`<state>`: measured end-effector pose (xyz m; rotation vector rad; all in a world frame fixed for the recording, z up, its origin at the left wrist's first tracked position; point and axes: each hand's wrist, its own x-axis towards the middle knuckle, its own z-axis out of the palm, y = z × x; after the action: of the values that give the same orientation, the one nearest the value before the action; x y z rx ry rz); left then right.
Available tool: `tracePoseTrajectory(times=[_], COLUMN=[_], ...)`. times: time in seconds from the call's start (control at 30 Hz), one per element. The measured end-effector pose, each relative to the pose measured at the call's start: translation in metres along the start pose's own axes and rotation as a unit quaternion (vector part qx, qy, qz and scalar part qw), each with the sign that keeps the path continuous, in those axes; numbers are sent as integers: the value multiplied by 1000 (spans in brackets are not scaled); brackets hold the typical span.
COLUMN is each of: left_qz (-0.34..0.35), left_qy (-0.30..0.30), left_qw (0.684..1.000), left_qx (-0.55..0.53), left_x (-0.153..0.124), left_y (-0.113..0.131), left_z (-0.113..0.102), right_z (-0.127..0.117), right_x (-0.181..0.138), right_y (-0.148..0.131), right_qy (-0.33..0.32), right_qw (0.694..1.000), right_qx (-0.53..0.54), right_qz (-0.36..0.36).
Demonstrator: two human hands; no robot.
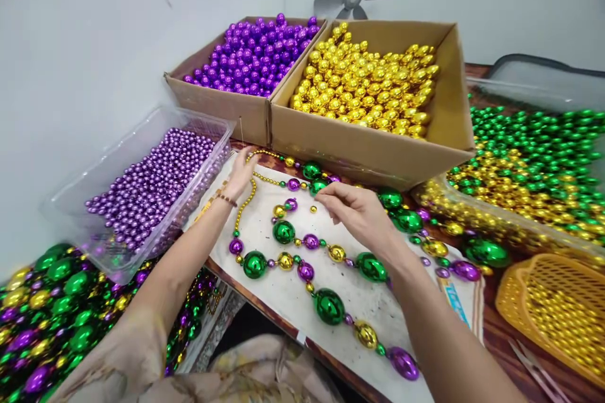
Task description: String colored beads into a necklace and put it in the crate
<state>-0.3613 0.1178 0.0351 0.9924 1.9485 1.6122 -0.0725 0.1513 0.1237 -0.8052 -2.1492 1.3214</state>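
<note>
My left hand (242, 171), with a beaded bracelet at its wrist, is closed by the far edge of the white cloth, and a thin needle-like wire (241, 131) stands up from its fingers. Over the cloth's middle, my right hand (352, 208) has thumb and fingers pinched together; what they hold is hidden. A small gold bead (313, 209) shows just left of those fingertips. Beneath and around both hands lies a garland of green, gold and purple beads (329, 306), with a run of small gold beads (246, 201) below my left hand. A short curl of beads (283, 232) lies between the hands.
Behind the cloth (265, 302) stand cardboard boxes of purple balls (255, 50) and gold beads (368, 85). A clear tub of small purple beads (151, 182) is left; a green-and-gold tub (534, 164) and yellow basket (513, 283) are right, near scissors (539, 368).
</note>
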Motion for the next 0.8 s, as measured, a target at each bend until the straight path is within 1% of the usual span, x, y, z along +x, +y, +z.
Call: tracePoseTrajectory(times=[0.03, 0.07, 0.1, 0.17, 0.23, 0.33, 0.43, 0.53, 0.6, 0.67, 0.73, 0.8], left_qz=[-24, -39, -47, -48, -36, -15, 6, 45, 91, 131, 143, 135], left_qy=[62, 100, 118, 123, 119, 114, 77, 6, -35, -77, -114, -138], left_qw=[998, 994, 992, 991, 992, 993, 994, 991, 987, 981, 976, 974], left_qx=[11, 12, 12, 3, -7, -26, -75, -123, -127, -122, -119, -117], left_x=[17, 32, 44, 57, 53, 24, -17, -57, -81, -104, -127, -149], left_y=[-7, -12, -16, -19, -17, -1, 29, 72, 104, 135, 163, 185], left_z=[1, 2, 4, 8, 11, 12, 3, -10, -18, -22, -24, -22], right_z=[-4, -7, -10, -16, -23, -35, -46, -53, -58, -63, -71, -82], right_x=[-2, -3, -5, -9, -16, -29, -41, -51, -58, -68, -80, -94], right_y=[-8, -16, -22, -32, -39, -46, -51, -56, -63, -74, -87, -100], right_qy=[7, 18, 30, 54, 75, 102, 142, 198, 233, 252, 257, 262], right_qw=[1000, 1000, 1000, 998, 996, 994, 989, 980, 971, 963, 958, 952], right_qx=[1, 2, 5, 16, 36, 48, 41, 21, -1, -32, -69, -102], right_qz=[-3, -4, -3, 3, 4, 1, -7, -30, -63, -94, -107, -120])
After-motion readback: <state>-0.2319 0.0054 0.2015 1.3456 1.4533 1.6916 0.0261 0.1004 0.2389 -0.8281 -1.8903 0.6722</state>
